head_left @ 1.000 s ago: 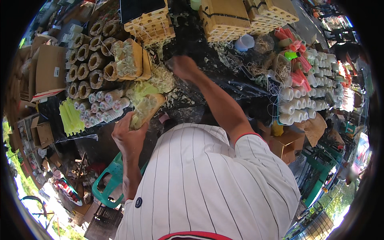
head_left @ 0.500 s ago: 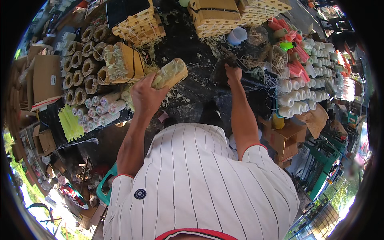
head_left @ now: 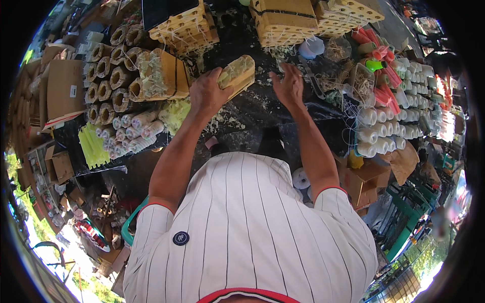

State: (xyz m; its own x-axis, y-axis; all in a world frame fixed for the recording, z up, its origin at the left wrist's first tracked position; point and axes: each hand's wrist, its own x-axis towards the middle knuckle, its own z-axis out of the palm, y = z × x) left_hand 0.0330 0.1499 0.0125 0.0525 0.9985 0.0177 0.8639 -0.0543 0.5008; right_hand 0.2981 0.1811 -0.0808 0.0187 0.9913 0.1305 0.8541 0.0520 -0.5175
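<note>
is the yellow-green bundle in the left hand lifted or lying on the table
Lifted: the left hand grips the bundle above the black table.

Near end of the wrapped bundle (head_left: 236, 76) hidden inside the closed left hand (head_left: 208, 93). Right hand (head_left: 289, 86) seen from the back; palm and fingertips concealed. Far stacked crates (head_left: 283, 20) cut off by the picture's rim.

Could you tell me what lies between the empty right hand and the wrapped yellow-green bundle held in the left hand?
In the head view, only a bare stretch of the black table cover shows between the right hand and the bundle gripped by the left hand.
</note>
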